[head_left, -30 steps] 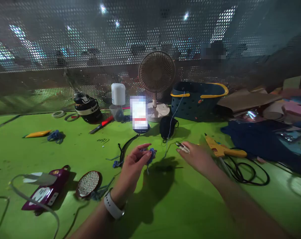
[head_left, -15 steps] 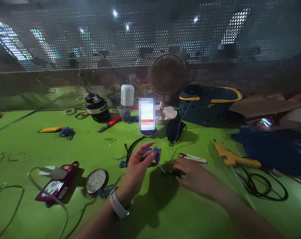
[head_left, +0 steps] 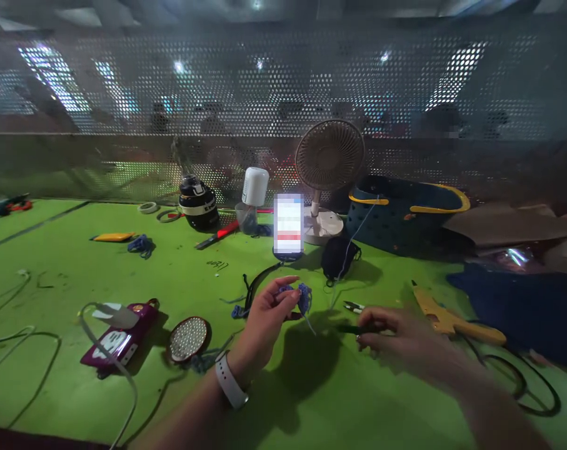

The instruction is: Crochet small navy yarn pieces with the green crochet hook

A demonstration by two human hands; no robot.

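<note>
Pinched in my left hand (head_left: 276, 309) is a small blue-purple crocheted piece (head_left: 304, 297), held just above the table with a short tail of yarn hanging from it. My right hand (head_left: 389, 334) is closed around a slim dark tool (head_left: 349, 329) that points left toward the piece; its exact kind is too blurred to make out. A gap separates the tool from the yarn tail. Behind my right hand lies a white-handled tool (head_left: 353, 306), partly covered. A pale blue strand of yarn (head_left: 349, 250) runs from the basket down to the table.
A lit phone (head_left: 289, 225) stands before a small fan (head_left: 330, 156). The dark basket (head_left: 386, 228), a black pouch (head_left: 337, 256) and an orange glue gun (head_left: 452, 319) are to the right. Left are a purple power bank-like box (head_left: 119, 340), a round studded disc (head_left: 188, 339) and cables.
My right hand has moved right, away from the piece, carrying the dark tool. My left hand keeps its hold on the crochet. The whole view has shifted slightly.
</note>
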